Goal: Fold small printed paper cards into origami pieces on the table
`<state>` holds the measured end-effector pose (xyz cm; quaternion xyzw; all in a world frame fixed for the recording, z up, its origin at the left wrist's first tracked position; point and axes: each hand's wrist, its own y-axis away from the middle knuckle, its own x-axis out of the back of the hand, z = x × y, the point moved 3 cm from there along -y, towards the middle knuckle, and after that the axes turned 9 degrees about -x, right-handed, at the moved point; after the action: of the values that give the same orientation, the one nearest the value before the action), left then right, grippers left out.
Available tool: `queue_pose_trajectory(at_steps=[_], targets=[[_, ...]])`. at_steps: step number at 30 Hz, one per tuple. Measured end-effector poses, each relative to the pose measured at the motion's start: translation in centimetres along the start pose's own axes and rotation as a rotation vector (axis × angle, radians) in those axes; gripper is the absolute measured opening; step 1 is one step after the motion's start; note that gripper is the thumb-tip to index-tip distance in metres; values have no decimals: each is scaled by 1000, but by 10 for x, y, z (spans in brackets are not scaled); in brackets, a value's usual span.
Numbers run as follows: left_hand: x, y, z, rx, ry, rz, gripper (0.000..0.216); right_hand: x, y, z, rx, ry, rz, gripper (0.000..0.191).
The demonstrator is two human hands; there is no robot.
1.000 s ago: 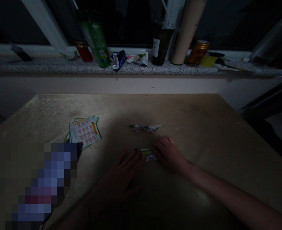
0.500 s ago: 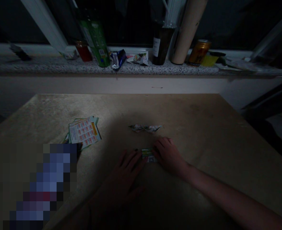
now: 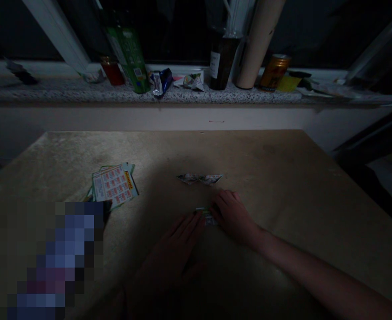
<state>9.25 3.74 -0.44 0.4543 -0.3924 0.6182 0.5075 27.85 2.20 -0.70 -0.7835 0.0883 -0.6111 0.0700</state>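
Observation:
A small folded piece of printed paper [image 3: 210, 219], green and white with a dark square code, lies flat on the table between my hands. My left hand [image 3: 172, 249] is open and flat, its straight fingers resting over the paper's left part. Curled fingers of my right hand [image 3: 233, 217] hold the paper's right end down; the fingertips are partly hidden. Just beyond my hands sits a folded paper piece [image 3: 200, 178] with two pointed ends, touched by neither hand.
A stack of printed cards [image 3: 114, 184] lies on the table's left, beside a pixelated blue object [image 3: 69, 253]. Along the granite windowsill [image 3: 182, 95] stand a green bottle [image 3: 132, 62], a dark cup [image 3: 220, 64], a cardboard tube [image 3: 258, 49] and an orange can [image 3: 275, 73].
The fingers of my left hand have closed up and slid right over the paper, covering more of its green top. My right hand stays at the paper's right end. The view has shifted slightly.

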Motion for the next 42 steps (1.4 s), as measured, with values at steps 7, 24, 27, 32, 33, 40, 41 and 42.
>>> queue_pose_trajectory(at_steps=[7,24,27,32,33,40,41,42], targets=[[1,-7,6,-31,-10,-12,78,-1,0,1,4,-4,4,7],[3,-12,8,1,12,-26,76,0,-1,2,-2,-41,2,8],[4,-13,9,5,18,-31,77,-1,-2,2,1,-40,2,11],[3,-13,9,11,35,-13,81,-2,-2,2,4,-21,-7,11],[3,-13,8,13,38,-14,81,-2,-2,2,6,-19,-7,11],[4,-13,7,18,37,-14,82,-1,-1,2,6,-20,-6,8],[4,-13,7,16,32,-14,81,-1,-1,2,7,-19,-4,8],[3,-12,7,14,27,-14,80,-2,-1,1,8,-16,-1,8]])
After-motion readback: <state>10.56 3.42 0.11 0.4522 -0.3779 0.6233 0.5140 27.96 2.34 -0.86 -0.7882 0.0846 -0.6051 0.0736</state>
